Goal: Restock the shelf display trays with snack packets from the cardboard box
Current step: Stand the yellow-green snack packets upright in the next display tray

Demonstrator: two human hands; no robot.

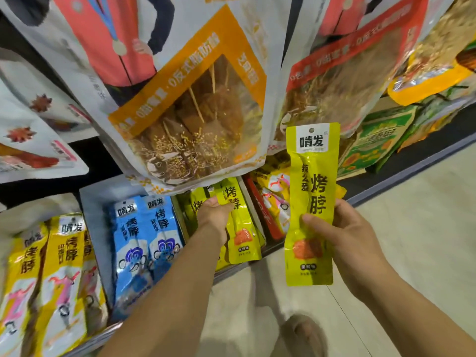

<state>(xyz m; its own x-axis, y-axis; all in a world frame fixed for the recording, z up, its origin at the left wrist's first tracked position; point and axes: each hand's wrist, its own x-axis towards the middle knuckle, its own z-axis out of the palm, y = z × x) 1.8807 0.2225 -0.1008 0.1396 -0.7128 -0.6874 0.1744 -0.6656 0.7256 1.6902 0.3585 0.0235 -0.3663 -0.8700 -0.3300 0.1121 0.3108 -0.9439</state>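
My right hand (342, 243) grips a long yellow-green snack packet (313, 191) upright in front of the shelf, above the floor. My left hand (212, 213) reaches into the shelf display tray (253, 217) of matching yellow-green packets (240, 228), its thumb and fingers pinching one of the packets standing there. To the left sit a tray of blue packets (144, 243) and a tray of yellow packets (61, 274). No cardboard box is in view.
Large hanging snack bags (190, 104) dangle just above the trays, close to my hands. A red-edged tray (265, 210) of yellow packets lies right of the green one. Green boxes (376, 140) sit farther right. Beige floor tiles (412, 202) and my foot (301, 336) lie below.
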